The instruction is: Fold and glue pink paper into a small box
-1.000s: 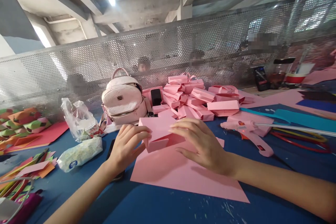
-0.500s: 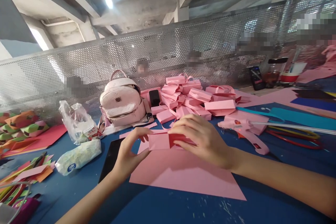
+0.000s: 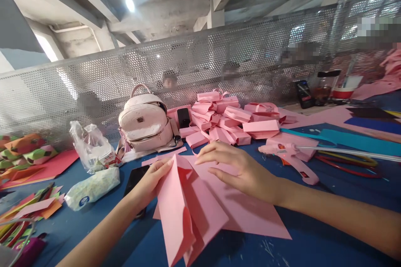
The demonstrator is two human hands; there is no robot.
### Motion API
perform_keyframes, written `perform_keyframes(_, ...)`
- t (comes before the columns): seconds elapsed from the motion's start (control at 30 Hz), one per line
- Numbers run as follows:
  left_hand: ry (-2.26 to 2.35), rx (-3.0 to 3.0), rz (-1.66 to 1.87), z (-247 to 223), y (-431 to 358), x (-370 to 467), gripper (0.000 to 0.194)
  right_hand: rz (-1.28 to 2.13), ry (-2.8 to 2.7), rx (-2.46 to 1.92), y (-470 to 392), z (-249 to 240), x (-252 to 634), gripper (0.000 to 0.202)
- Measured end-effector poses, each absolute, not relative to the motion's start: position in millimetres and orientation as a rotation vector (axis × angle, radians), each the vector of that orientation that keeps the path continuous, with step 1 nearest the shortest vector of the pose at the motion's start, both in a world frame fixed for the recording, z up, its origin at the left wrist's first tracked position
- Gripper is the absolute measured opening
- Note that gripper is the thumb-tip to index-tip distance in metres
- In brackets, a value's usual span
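Observation:
My left hand (image 3: 158, 175) pinches the upper left edge of a creased pink paper piece (image 3: 200, 200), which hangs tilted toward me with its folds partly opened. To its right is my right hand (image 3: 241, 171), fingers spread and apart from the folded piece, above a flat pink sheet (image 3: 257, 212) on the blue table. Part of that sheet is covered by the creased piece. A dark phone-like slab (image 3: 138, 179) lies under my left wrist. Behind my hands is a heap of folded pink paper boxes (image 3: 232, 117).
A pink glue gun (image 3: 290, 154) lies to the right near a blue paper strip (image 3: 363, 139). A pale backpack (image 3: 144, 121) stands at the back against a perforated metal screen (image 3: 200, 54). On the left are a tissue pack (image 3: 94, 187) and a plastic bag (image 3: 90, 146).
The small folded pink paper held between both hands has swung out into a larger creased piece pointing toward me. My right hand has let go and its fingers have spread.

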State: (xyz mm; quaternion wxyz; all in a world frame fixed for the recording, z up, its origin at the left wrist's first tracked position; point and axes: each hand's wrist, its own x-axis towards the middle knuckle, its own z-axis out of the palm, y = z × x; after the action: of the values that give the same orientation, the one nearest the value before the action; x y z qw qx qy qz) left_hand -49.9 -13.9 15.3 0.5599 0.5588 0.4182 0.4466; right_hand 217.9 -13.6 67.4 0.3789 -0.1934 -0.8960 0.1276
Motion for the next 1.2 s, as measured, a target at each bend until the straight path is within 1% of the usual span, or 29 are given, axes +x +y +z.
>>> perform_keyframes(0.1, 0.998, 1.295, 0.894, 11.1, -14.7, -48.5, 0.045, 0.038, -2.397, -0.402, -12.8, 54.2, 213.6, 0.034)
perform_keyframes(0.2, 1.036, 1.318, 0.847, 8.4, -14.1, -47.5, 0.042, -0.271, -2.415, -0.271, -11.0, 40.5, 210.1, 0.029)
perform_keyframes(0.33, 1.075, 1.395, 0.896, 6.0, -10.2, -44.9, 0.038, -0.375, -2.503, -0.222, -10.7, 25.6, 206.4, 0.028)
perform_keyframes(0.47, 1.062, 1.428, 0.997, -1.9, -5.8, -40.7, 0.037, -0.334, -2.722, -0.17, -13.7, 11.3, 202.3, 0.02)
perform_keyframes(0.57, 1.049, 1.428, 1.12, -8.4, -4.1, -40.3, 0.038, -0.284, -2.796, -0.255, -15.6, 1.6, 200.6, 0.019)
perform_keyframes(0.73, 1.046, 1.462, 1.308, -10.4, -3.1, -46.2, 0.028, -0.209, -2.773, -0.398, -12.8, -3.0, 204.3, 0.021)
perform_keyframes(0.97, 0.964, 1.523, 1.161, -5.4, -7.8, -42.5, 0.031, 0.089, -2.582, -0.525, -11.6, 2.9, 208.4, 0.025)
perform_keyframes(1.13, 0.917, 1.554, 1.07, 0.4, -16.3, -36.8, 0.036, 0.185, -2.534, -0.62, -14.2, 9.0, 208.5, 0.025)
perform_keyframes(1.2, 0.902, 1.558, 1.05, -0.7, -17.7, -35.1, 0.041, 0.194, -2.52, -0.667, -14.9, 11.2, 208.4, 0.029)
